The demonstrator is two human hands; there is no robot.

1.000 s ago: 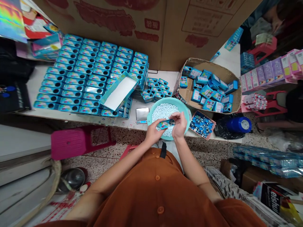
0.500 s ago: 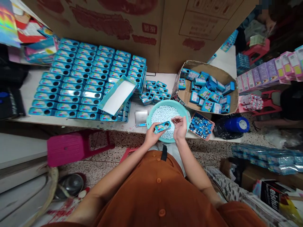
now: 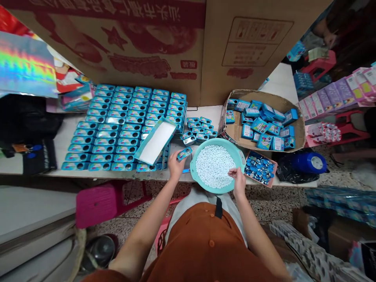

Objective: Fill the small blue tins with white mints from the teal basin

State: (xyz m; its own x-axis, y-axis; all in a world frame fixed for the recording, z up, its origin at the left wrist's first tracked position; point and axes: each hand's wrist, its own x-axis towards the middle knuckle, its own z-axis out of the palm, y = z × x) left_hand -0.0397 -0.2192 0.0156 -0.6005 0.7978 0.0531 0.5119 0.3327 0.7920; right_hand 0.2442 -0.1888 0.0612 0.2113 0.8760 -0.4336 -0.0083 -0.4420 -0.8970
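Observation:
My left hand (image 3: 175, 166) grips a small blue printed box (image 3: 184, 153) by its end, just left of the basin and close to a group of similar boxes (image 3: 202, 128). Over the right side of the turquoise basin (image 3: 194, 177) is my right hand (image 3: 239, 182), its fingers drawn together. Whether anything sits between those fingertips is too small to make out. Small white pellets (image 3: 216, 166) fill the basin's bottom. Beside it on the right, a shallow pink box (image 3: 272, 176) holds loose blue and silver round pieces (image 3: 260, 167).
Rows of blue boxes (image 3: 102, 135) stand at left, with a tilted open tray (image 3: 155, 141) on top. A cut-down carton (image 3: 301, 135) with jumbled blue boxes lies at right. A large cardboard box (image 3: 202, 51) walls off the back; a pink stool (image 3: 96, 203) stands below left.
My left hand has carried the small box leftward, out from over the basin. My right hand has come away from beside the box to the basin's right side. The camera view has shifted.

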